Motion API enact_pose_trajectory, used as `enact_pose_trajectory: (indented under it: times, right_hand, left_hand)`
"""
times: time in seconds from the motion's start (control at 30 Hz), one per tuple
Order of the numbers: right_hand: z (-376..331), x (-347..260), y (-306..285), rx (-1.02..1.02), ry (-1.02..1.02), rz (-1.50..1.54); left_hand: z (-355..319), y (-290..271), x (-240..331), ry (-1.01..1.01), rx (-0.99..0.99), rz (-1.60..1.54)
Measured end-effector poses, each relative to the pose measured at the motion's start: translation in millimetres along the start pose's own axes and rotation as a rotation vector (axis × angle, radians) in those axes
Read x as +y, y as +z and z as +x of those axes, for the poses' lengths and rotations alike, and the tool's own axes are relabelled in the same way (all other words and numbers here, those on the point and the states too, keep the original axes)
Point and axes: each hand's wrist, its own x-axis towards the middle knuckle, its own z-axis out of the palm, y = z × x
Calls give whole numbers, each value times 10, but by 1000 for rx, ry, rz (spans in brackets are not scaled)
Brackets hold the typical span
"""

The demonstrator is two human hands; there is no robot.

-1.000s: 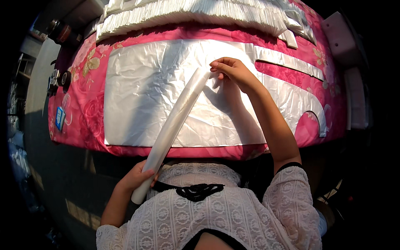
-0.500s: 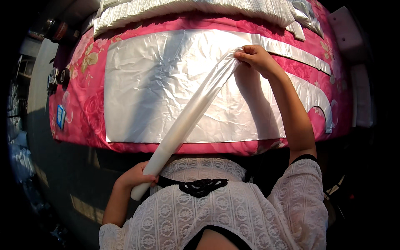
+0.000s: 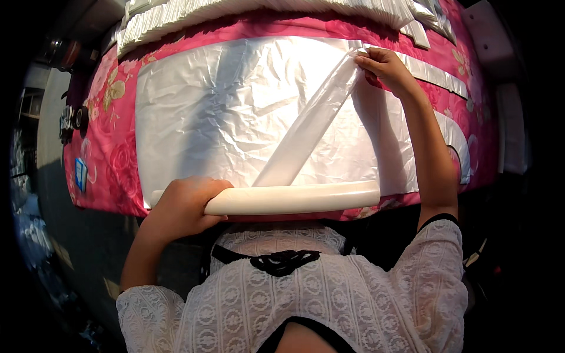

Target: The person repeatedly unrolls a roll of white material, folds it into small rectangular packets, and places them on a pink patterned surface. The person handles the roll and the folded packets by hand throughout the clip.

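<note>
My left hand (image 3: 187, 206) is wrapped round a smooth white tube (image 3: 318, 197), held level across the near table edge. The tube's free end points right. My right hand (image 3: 385, 67) pinches the far end of a thin, translucent plastic strip (image 3: 312, 129). This strip slants down to the left and passes behind the tube; whether it is joined there is hidden. Beneath both lies a large, creased white plastic bag (image 3: 194, 112), spread flat. Its two handle straps stretch to the right, the far one (image 3: 435, 76) narrow, the near one (image 3: 456, 138) curved.
A pink floral cloth (image 3: 118, 135) covers the table. Long stacks of folded white bags (image 3: 259, 12) line the far side. At the left are a roll of tape (image 3: 80, 117), a small blue-and-white packet (image 3: 80, 175) and a dark bottle (image 3: 62, 54). Pale padded seats (image 3: 491, 35) stand at right.
The tube has swung from a steep slant to level, and my left hand has risen to the table edge. My right hand has shifted slightly up and right, with the strip now spread wider.
</note>
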Motion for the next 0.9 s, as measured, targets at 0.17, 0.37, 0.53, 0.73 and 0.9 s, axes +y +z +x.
enact_pose_trajectory:
  times: [0.17,0.37,0.53,0.73,0.9]
  right_hand:
    - [226,-198,387,-107,-205,-83]
    - [354,-190,366,-110,-163,-164]
    - [361,-247,309,-192,-121,-213]
    - [60,-345,344,204,-121,-110]
    - [-973,-412,1291,60,-466,-479]
  left_hand:
    - [652,192,107,433,416,407]
    - [544,650,-44,600,28,373]
    - [441,807,-105,500,-104,410]
    - [402,905,-78,468,-79,379]
    - [381,1087,-17,440,9,409]
